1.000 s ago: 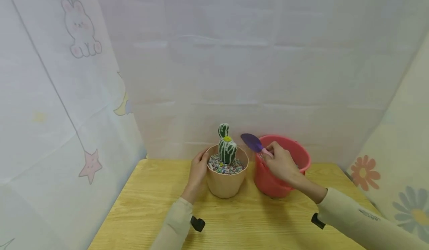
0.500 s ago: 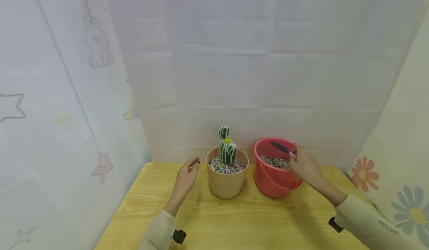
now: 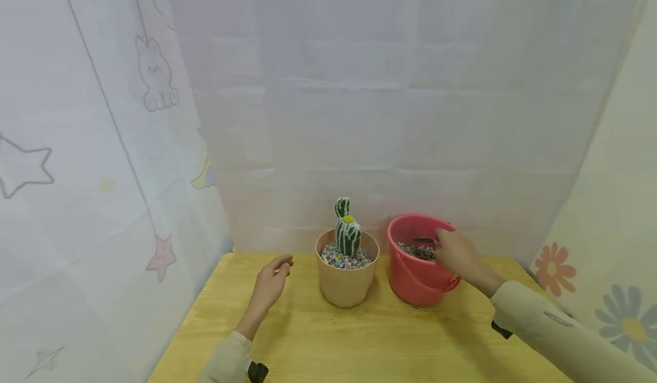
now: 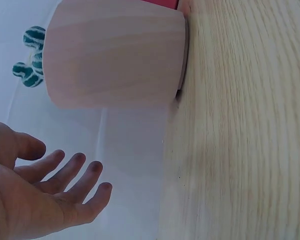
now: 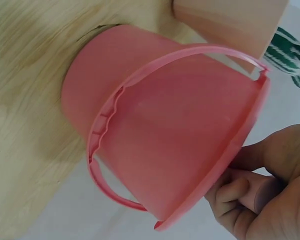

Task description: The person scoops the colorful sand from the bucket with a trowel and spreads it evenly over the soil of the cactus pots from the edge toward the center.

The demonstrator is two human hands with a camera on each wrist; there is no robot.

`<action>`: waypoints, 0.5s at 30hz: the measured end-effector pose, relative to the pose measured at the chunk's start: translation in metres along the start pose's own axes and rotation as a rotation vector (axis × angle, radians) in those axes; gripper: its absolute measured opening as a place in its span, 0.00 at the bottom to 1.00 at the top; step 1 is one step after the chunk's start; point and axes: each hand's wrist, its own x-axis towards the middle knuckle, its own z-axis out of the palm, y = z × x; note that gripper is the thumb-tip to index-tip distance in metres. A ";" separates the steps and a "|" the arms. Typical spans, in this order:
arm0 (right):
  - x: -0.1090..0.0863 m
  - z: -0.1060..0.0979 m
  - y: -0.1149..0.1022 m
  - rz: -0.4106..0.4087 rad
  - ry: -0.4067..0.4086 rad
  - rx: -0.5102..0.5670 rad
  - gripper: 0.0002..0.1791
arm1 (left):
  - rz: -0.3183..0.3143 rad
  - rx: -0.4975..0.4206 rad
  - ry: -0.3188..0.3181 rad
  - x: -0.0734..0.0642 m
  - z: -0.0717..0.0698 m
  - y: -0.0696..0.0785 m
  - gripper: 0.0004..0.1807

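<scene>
My right hand (image 3: 457,253) grips the pink handle (image 5: 246,186) of a small trowel at the bucket's right rim. Its dark blade (image 3: 424,240) lies inside the red bucket (image 3: 417,287), just over or touching the small pebbles (image 3: 417,251); I cannot tell which. Left of the bucket stands a beige flowerpot (image 3: 346,286), with a green and white striped cactus (image 3: 348,237) upright in multicoloured pebbles (image 3: 339,260). My left hand (image 3: 270,281) is apart from the pot, on its left, holding nothing. In the left wrist view its fingers (image 4: 85,181) are loosely bent.
Pot and bucket stand side by side on a wooden table (image 3: 328,343), near the pale sheet (image 3: 328,143) behind. The bucket's handle (image 5: 107,117) hangs down its front. Printed sheets (image 3: 77,229) enclose the left and right sides.
My left hand has let go of the pot and drawn back to the left. The trowel has moved from above the bucket's left rim, over to the right, then down inside it.
</scene>
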 end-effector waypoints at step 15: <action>0.021 0.027 0.013 0.035 0.012 0.056 0.13 | 0.034 0.013 -0.030 0.000 -0.009 0.015 0.19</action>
